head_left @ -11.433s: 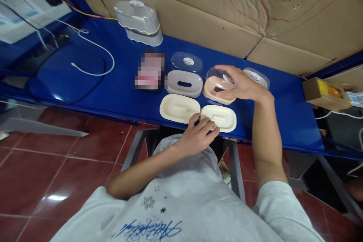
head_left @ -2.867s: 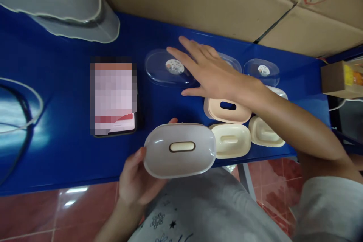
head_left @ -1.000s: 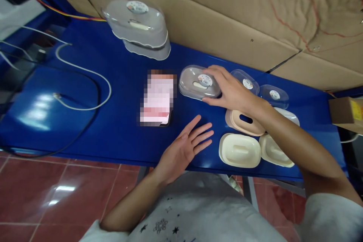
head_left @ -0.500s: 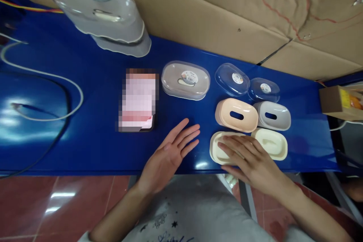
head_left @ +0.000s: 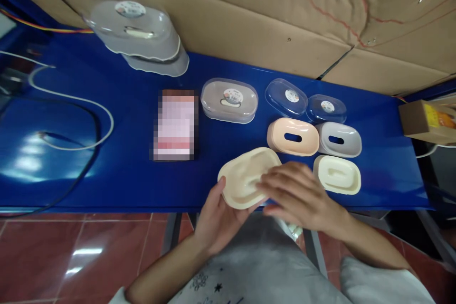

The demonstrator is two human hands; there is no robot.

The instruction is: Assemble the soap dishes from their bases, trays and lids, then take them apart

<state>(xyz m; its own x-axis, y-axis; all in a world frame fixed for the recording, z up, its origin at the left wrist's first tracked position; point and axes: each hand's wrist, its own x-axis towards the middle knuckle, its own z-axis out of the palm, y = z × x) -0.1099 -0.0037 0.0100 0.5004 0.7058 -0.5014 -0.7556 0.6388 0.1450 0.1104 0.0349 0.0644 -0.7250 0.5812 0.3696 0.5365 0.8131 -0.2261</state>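
Observation:
My left hand (head_left: 221, 221) holds a cream oval plastic tray (head_left: 242, 178) by its left end and underside, with the thumb on the rim. The tray is tilted towards me above the table's front edge, its shallow hollow facing up. My right hand (head_left: 299, 194) is over the tray's right end, fingers stretched out and slightly blurred; whether they touch it I cannot tell. Just right of that hand, a second cream tray (head_left: 338, 174) lies on the table. Behind them sit a peach oval holder (head_left: 304, 135) and a grey one (head_left: 351, 140), each with a slot in its base.
Two clear lids (head_left: 283, 99) with round labels lie behind the holders. A lidded oval box (head_left: 228, 109) and a pixelated phone (head_left: 174, 126) are on the blue table (head_left: 135, 185). Stacked boxes (head_left: 156, 42) stand back left; cables (head_left: 110, 123) run across the left side. A carton (head_left: 418, 128) stands far right.
One cream tray has come up off the table and moved left into my left hand, which was open and held nothing before. My right hand has shifted slightly left with it.

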